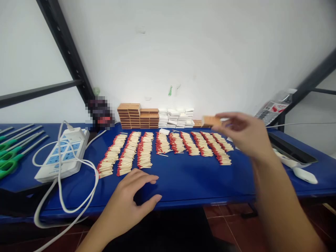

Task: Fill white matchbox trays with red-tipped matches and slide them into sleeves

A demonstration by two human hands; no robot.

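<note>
My right hand (240,131) pinches a brown matchbox (210,120) in the air at the right, above the far end of the match rows. Thumb and fingers of my left hand (138,196) are spread apart over the table's front edge, with nothing between them. Several slanting rows of red-tipped matches (127,154) lie across the blue table. Behind them, against the wall, brown matchboxes (138,117) are stacked at the left. White matchbox trays (175,118) are piled beside them, and one small white tray (164,131) lies by the matches.
A white power strip (65,154) with looping white cables (90,189) lies at the left, near green-handled tools (10,161). At the right are a clear plastic bottle (275,106), a black tray (291,148) and a white device (304,175). Black shelf posts (69,49) rise on both sides.
</note>
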